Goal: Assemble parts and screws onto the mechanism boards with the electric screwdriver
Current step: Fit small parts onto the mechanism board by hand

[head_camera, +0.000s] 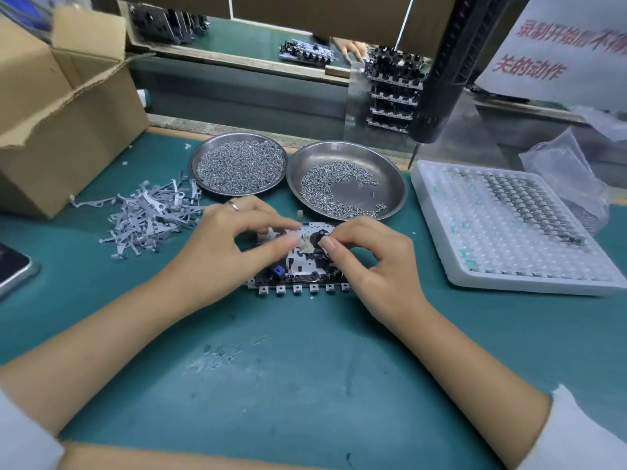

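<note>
A mechanism board [298, 273] of pale metal with black and blue parts lies on the green mat in front of me. My left hand [234, 239] reaches over its left side, thumb and fingers pinching a small pale part [303, 244] at the board's middle. My right hand [366, 256] comes in from the right, its fingers curled and pinching at the same spot beside a black round piece [319, 238]. The black electric screwdriver [441, 72] hangs above the table at the upper right, its bit [413, 157] pointing down, untouched.
Two steel dishes hold screws: a full one [237, 162] and a half-full one [346, 181]. A heap of grey metal levers [152, 215] lies left. A white tray [515, 228] of small parts sits right, a cardboard box [61, 106] far left, stacked boards [393, 86] behind.
</note>
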A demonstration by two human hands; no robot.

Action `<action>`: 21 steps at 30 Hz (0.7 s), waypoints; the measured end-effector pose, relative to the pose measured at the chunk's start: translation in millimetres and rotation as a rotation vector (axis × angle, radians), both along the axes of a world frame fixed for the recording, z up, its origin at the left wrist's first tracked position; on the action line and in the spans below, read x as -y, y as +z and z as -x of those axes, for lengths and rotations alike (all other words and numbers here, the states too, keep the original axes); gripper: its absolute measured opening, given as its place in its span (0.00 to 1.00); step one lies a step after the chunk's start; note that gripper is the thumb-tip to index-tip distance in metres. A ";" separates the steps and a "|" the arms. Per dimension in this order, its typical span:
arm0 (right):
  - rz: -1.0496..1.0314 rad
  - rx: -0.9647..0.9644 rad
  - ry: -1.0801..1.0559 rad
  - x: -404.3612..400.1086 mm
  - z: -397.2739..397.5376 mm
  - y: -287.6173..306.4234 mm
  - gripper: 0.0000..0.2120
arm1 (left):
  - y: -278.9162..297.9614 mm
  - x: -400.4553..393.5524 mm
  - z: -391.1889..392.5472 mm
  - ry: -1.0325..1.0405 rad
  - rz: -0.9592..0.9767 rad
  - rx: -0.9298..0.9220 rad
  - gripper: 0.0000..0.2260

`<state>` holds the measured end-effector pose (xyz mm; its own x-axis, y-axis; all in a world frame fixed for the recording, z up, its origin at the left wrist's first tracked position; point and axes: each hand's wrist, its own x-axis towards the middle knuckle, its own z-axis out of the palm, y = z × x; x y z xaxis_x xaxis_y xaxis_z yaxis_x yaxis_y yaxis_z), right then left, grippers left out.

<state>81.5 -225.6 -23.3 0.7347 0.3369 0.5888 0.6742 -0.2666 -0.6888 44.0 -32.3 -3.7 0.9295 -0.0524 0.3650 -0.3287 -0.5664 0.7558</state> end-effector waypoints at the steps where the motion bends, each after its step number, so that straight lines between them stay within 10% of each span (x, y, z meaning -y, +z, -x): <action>1: -0.010 0.002 -0.005 0.4 0.1 -0.6 0.06 | -0.7 -2.2 -2.9 0.051 0.015 0.030 0.08; 8: -0.072 -0.042 -0.024 0.9 -0.9 -2.8 0.07 | 4.8 -27.0 -50.8 0.434 -0.234 0.095 0.12; 13: -0.070 -0.048 -0.014 0.6 -1.0 -3.7 0.07 | 10.7 -30.7 -89.3 0.437 -0.506 -0.291 0.16; 15: -0.064 -0.045 -0.001 0.6 -1.3 -4.9 0.08 | 9.7 -28.5 -91.0 0.456 -0.488 -0.260 0.04; 21: -0.012 -0.019 0.014 0.0 -3.1 -6.6 0.08 | 1.1 -27.2 -76.9 0.567 -0.485 -0.009 0.06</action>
<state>84.6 -225.6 -29.9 0.7414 0.3401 0.5786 0.6643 -0.2493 -0.7047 120.8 -5.2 -2.6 0.8645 0.2830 0.4153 0.1182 -0.9176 0.3794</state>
